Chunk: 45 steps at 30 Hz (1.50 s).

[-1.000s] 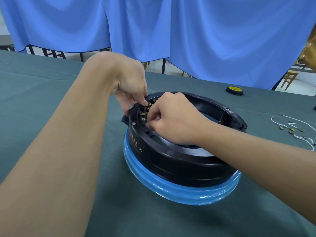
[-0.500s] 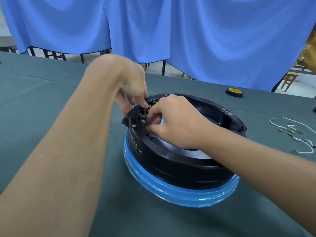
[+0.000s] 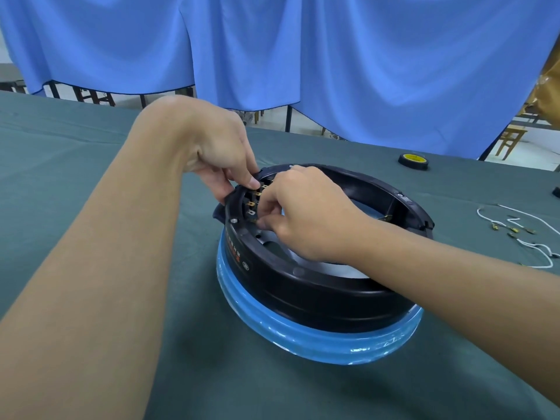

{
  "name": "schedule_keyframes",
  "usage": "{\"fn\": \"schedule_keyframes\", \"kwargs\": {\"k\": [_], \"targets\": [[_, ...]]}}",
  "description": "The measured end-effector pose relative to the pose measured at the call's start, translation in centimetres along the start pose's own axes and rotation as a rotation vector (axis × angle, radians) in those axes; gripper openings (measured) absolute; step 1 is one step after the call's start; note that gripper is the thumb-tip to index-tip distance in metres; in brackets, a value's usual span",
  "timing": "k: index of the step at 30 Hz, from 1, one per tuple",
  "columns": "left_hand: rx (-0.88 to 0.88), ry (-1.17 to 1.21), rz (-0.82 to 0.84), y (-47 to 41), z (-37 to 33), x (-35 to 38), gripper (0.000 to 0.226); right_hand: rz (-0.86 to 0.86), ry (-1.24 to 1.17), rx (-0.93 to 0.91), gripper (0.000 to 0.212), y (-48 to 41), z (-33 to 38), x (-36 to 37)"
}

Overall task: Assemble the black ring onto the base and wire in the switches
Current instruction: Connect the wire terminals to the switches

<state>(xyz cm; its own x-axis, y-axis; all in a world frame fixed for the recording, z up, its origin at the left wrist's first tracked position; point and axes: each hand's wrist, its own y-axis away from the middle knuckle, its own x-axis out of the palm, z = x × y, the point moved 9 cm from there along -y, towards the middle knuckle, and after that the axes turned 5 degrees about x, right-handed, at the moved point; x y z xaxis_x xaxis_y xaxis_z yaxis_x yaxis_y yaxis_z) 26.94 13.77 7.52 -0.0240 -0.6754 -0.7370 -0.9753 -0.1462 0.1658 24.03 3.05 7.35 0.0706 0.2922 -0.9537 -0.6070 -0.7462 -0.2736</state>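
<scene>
Two hands work at one black ring [image 3: 303, 295], which sits on one round base [image 3: 303, 339] wrapped in blue film. The left hand [image 3: 218, 153] grips the ring's rim, fingers curled over the top and thumb down the outer wall. Just under its forefinger a column of four brass switch terminals [image 3: 253, 203] stands against the ring's inner wall. The right hand [image 3: 306, 213] reaches in from the opposite side, fingers curled tight, thumb and forefinger pinching a small brass piece [image 3: 254, 221] at the lowest terminal; whether a wire trails from it cannot be told. One screw [image 3: 234, 220] sits in the rim just below the left thumb. Below that, on the outer wall, run a line of red and white characters [image 3: 235, 250] and one round mark [image 3: 246, 266], both too small to read. Well to the right of the right hand lie loose white wires [image 3: 542, 253] with brass ends, too tangled to count. Beyond that hand lies one black tape roll [image 3: 413, 161] with a yellow label whose print is illegible. All rest on a green tablecloth [image 3: 91, 153].
</scene>
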Motion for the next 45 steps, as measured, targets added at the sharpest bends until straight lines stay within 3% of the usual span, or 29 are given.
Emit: {"fn": "schedule_keyframes", "kwargs": {"k": [16, 21, 24, 29, 36, 45], "targets": [[-0.018, -0.009, 0.008, 0.0, 0.2, 0.0, 0.02, -0.018, -0.103, 0.028, 0.01, 0.1, -0.4, -0.6], [-0.011, -0.017, -0.024, 0.2, -0.1, -0.3, 0.017, -0.203, -0.276, 0.306, 0.019, 0.6, -4.8, -3.0], [-0.022, -0.033, -0.023, 0.4, -0.5, -0.4, 0.01, -0.111, -0.155, 0.376, 0.015, 0.3, -5.8, -1.6], [-0.013, -0.069, -0.1, 0.0, -0.9, -0.8, 0.023, -0.024, -0.108, 0.398, 0.016, -0.3, -6.3, -0.2], [0.001, -0.049, -0.171, -1.0, -0.5, -1.1, 0.018, -0.015, -0.172, 0.396, 0.021, -0.9, -6.5, 0.2], [-0.002, -0.085, -0.146, -0.9, -1.0, -0.5, 0.02, -0.043, -0.169, 0.374, 0.014, -1.4, -6.2, 0.5]]}}
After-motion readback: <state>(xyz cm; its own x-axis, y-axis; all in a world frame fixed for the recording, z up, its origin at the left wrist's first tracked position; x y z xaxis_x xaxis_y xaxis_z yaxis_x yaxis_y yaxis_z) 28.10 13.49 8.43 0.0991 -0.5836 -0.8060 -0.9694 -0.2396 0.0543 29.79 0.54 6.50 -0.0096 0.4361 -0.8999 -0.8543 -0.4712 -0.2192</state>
